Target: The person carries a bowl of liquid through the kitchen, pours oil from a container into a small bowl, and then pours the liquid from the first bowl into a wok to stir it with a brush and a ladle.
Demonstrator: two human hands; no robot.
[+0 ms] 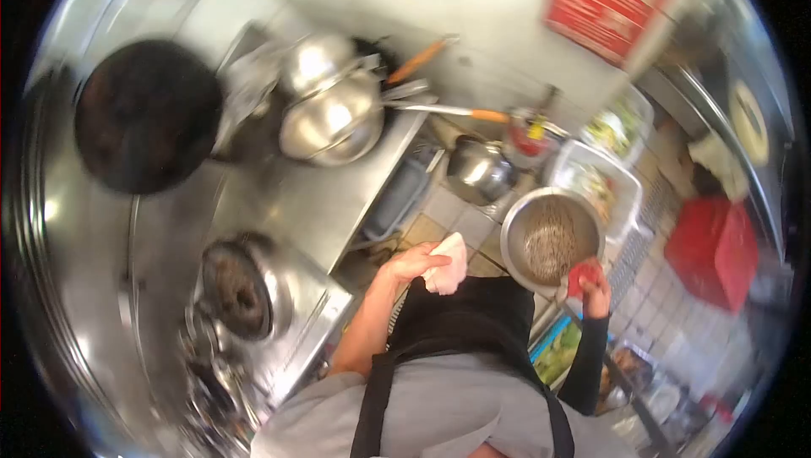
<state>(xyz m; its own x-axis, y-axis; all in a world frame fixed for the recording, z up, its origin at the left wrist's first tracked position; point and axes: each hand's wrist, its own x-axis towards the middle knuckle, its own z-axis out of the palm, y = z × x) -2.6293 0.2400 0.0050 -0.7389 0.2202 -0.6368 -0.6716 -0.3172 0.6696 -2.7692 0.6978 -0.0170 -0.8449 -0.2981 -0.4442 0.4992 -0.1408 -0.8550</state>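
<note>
My left hand [412, 262] is closed on a folded pinkish-white cloth [448, 264], which sticks up past the fingers in front of my black apron [460, 314]. Over on the right, my right hand [597, 293] grips a red cloth [583, 275] right at the near rim of a deep metal pot [513, 259]. Brownish residue or liquid shows on the pot's inside. The red cloth hides whatever part of the pot lies under those fingers.
A steel counter [296, 204] runs along the left, bearing stacked metal bowls [334, 120], a dark wok [148, 116] and a lidded pot [241, 289]. White tubs [625, 196] of food scraps, another metal pot [481, 171] and a red bin [714, 251] stand ahead and right on tiled floor.
</note>
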